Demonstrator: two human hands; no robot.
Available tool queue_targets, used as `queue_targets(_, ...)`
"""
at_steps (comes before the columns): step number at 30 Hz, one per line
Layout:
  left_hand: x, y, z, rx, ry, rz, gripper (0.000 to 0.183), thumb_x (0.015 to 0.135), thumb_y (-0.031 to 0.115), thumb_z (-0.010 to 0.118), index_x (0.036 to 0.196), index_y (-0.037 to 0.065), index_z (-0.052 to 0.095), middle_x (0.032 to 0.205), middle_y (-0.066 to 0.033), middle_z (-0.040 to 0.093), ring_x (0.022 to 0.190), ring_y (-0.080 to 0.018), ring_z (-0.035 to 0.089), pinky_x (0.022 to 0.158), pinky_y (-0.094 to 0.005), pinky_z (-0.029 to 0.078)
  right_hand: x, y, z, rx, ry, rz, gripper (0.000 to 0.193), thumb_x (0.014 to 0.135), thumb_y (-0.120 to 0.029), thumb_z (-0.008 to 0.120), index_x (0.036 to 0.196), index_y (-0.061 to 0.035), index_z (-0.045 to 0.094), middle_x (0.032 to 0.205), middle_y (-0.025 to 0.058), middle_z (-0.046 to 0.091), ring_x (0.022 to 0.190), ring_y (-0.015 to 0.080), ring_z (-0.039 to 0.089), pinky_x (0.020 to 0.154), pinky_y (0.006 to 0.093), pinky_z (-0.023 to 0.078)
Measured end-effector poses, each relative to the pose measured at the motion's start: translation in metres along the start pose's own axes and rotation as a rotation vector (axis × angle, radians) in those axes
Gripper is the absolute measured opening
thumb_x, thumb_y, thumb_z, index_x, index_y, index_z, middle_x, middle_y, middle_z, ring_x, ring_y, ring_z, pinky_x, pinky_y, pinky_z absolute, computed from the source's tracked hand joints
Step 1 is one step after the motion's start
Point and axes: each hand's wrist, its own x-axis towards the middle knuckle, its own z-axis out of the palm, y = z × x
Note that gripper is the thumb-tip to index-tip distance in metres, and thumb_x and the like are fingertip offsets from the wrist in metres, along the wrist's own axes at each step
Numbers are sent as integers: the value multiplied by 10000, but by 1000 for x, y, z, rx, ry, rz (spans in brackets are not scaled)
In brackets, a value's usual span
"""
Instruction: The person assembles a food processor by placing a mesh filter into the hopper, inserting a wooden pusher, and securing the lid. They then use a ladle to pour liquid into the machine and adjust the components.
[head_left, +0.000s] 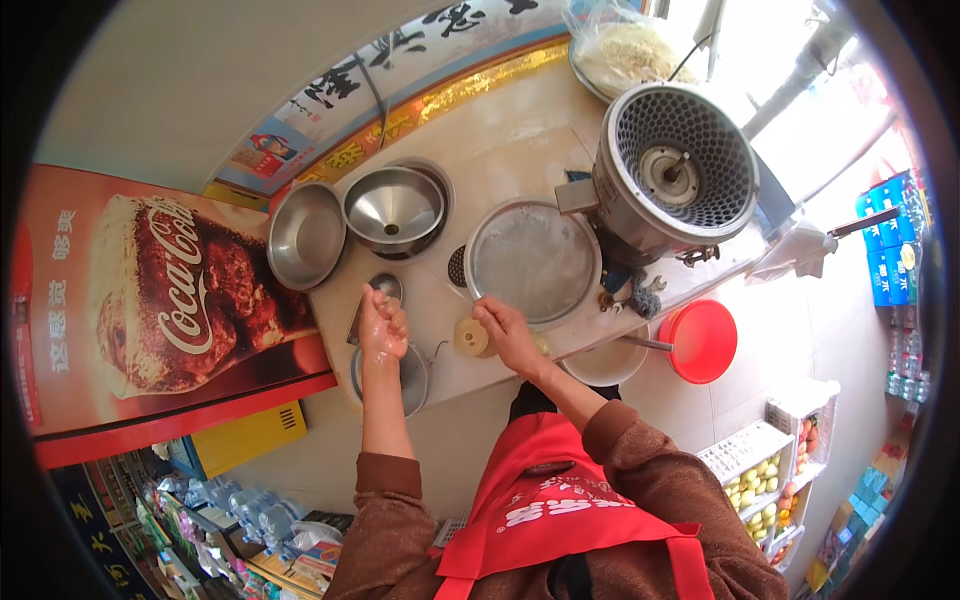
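My left hand (383,326), wet-looking, is raised in a closed fist with the thumb on top; whatever it may hold is hidden. Just beyond it a metal ladle (388,288) lies on the counter, and a round metal pan (412,380) shows partly behind my wrist. My right hand (505,332) has its fingers curled closed near the rim of a wide metal basin (500,215) of cloudy liquid. I cannot make out what those fingers grip. Beside them is a pale yellow round piece with small holes (470,338). A dark perforated disc (457,268) lies left of the basin.
Behind the basin stands a metal drum machine (605,200). Metal bowls (308,236) and a funnel-shaped bowl (394,205) sit at the counter's left, beside a red cabinet (75,430). A bagged pale heap (630,50) is at the back. A red bucket (698,342) stands right.
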Motion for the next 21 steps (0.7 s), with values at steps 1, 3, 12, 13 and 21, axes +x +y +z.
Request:
queue_targets(1,-2,1,3,42,-49,-36,396,997,564,474,793,225,490,575,58,242,419,-90,172,365,-244,146,3,-11,0,-69,-52,-62,204,1007,-226,551,942,-33,552,735,159,526,640,286,519,614,364,469)
queue_targets(3,-6,4,11,41,-133,24,425,986,590,455,1098,208,602,596,62,263,431,-75,195,367,-222,167,3,-31,0,-216,-143,-173,198,1009,-220,548,950,-30,546,732,166,511,634,279,516,607,359,461)
queue_targets(12,-37,25,70,176,-309,199,382,1009,510,506,873,153,534,613,53,344,418,-67,286,367,-216,206,-38,-77,-23,-410,-227,-218,273,1021,-296,511,977,-37,586,835,190,610,808,381,594,753,415,483)
queue_targets(13,-46,24,78,257,-331,215,414,1016,501,498,805,145,497,595,53,336,411,-68,293,369,-217,215,-36,-80,-28,-454,-302,-162,308,1032,-326,488,1013,-46,614,867,175,646,847,358,622,793,407,491)
queue_targets(21,-103,-9,126,1129,-706,588,415,1038,326,495,801,4,605,629,-10,547,568,-84,462,523,-288,368,3,-104,-43,78,-333,26,453,1066,-422,417,1154,-28,623,1041,9,671,974,110,586,847,293,468)
